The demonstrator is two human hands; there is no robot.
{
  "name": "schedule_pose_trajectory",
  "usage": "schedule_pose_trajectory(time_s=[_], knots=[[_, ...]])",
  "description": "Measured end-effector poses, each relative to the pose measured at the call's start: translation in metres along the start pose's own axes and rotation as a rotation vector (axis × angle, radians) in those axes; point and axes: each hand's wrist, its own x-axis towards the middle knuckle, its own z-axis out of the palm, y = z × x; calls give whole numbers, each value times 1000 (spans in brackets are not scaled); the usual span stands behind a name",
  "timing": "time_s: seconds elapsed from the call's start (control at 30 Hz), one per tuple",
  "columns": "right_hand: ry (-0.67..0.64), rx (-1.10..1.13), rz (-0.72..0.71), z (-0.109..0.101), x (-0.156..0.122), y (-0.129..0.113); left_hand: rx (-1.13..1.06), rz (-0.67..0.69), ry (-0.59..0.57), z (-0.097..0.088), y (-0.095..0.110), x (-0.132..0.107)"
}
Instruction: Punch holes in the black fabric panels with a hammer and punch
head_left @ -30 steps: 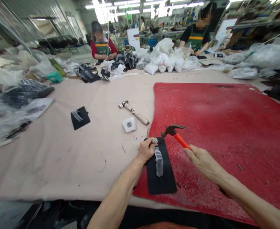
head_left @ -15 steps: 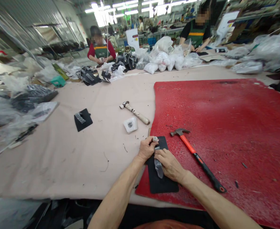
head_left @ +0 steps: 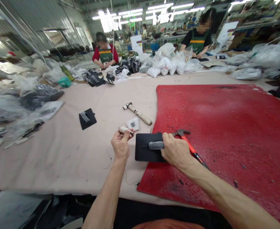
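My left hand (head_left: 120,147) grips a short white-wrapped rod-like tool (head_left: 125,129) with a dark tip, tilted over the pale cloth. My right hand (head_left: 176,151) pinches the right end of a flat black panel (head_left: 141,154). A plastic-wrapped strip (head_left: 156,145) lies across the panel's face. The panel is raised above the edge of the red mat (head_left: 216,111). Behind my right hand lies a claw hammer (head_left: 190,145) with a red and black handle, partly hidden. Close to my left fingers stands a small white tub (head_left: 137,121) holding small dark bits.
A hammer wrapped in pale tape (head_left: 141,117) lies beyond the tub. Another black panel (head_left: 91,119) rests to the left. Plastic bags (head_left: 163,63) and black pieces (head_left: 95,79) line the far side, where two people work. Dark scraps dot the mat.
My left hand has moved left with the white tool, away from the panel. My right hand has lifted the panel from the mat and turned it sideways.
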Motion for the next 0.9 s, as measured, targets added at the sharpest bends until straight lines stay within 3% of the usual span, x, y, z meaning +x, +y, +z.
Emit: schedule_pose_trajectory(time_s=[0.1,0.23,0.33,0.4,0.5,0.63,0.9], knots=[[-63,102,118,-3,-8,4,41,11,-3,-5,-5,-10],[-57,317,274,44,-37,4,94,-59,-81,-2,-35,-29],[54,404,272,80,-53,-2,130,-120,-147,7,-54,-42],[145,422,241,91,-54,-7,137,-135,-184,14,-61,-46],[161,436,224,93,-44,-12,140,-135,-228,26,-66,-44],[1,443,279,93,-33,-16,156,-167,-298,39,-80,-37],[-57,647,259,101,-40,-9,243,-188,-383,36,-114,-43]])
